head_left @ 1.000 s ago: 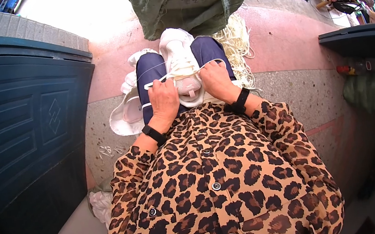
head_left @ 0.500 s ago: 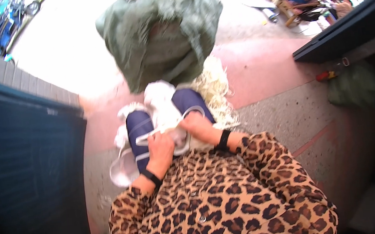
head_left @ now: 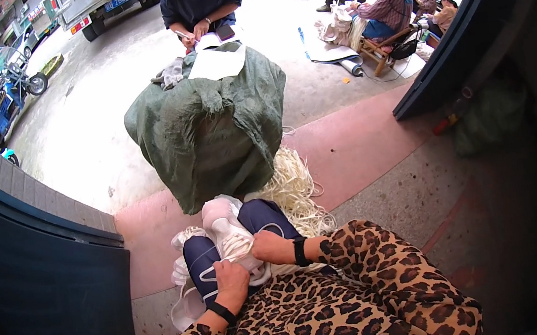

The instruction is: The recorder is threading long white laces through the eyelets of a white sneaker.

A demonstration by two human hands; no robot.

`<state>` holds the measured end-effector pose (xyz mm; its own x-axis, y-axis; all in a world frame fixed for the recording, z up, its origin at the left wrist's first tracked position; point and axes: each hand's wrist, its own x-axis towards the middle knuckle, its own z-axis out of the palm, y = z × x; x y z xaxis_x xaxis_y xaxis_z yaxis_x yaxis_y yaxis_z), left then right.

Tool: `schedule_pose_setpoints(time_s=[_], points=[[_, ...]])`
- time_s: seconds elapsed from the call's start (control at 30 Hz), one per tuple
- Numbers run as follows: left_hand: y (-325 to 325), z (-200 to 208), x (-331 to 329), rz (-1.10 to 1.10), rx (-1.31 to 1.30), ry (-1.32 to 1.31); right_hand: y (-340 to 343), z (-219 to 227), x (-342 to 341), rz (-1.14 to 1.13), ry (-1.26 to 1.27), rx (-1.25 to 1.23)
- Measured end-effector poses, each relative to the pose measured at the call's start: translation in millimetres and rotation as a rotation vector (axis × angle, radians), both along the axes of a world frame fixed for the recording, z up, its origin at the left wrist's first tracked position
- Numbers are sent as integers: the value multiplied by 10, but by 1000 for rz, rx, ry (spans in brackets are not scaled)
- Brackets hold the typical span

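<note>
A white sneaker with pinkish parts (head_left: pixel 220 222) lies across my lap between my dark blue trouser legs (head_left: pixel 201 261). Its front end points away from me, and white laces (head_left: pixel 237 245) cross its upper. My left hand (head_left: pixel 232 281) is closed at the near left side of the shoe, pinching a white shoelace that loops out over my left thigh. On the right side, my right hand (head_left: pixel 272 248) is closed at the lacing, fingers pinched on a lace. The exact fingertip grip is partly hidden. More white shoes (head_left: pixel 185 283) sit beside my left leg.
A big green sack (head_left: pixel 210 134) stands ahead, with papers (head_left: pixel 219 63) and grey gloves (head_left: pixel 169 74) on top. Behind it a person (head_left: pixel 203 6) writes. Loose laces (head_left: pixel 293 188) pile right of my knee. Dark doors (head_left: pixel 46 285) flank me; seated people (head_left: pixel 386 6) are far right.
My view has tilted up, bringing in the writing person and a truck. The shoe's lacing now shows between my hands, and both hands remain at the shoe.
</note>
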<state>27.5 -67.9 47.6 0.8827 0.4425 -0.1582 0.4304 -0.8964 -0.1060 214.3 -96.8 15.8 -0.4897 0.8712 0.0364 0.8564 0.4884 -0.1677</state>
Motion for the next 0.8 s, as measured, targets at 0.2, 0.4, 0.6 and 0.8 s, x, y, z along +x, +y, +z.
schedule_pose_setpoints(time_s=[0.2,0.4,0.6,0.8], points=[[76,6,60,-26,21,93,-5,21,7,-4,4,11],[78,-113,-207,-117,118,-216,-71,41,23,-42,31,91],[46,-63,-78,34,-128,-522,-156,169,28,-11,229,164],[236,202,236,574,-641,-998,127,310,-137,-288,875,215]])
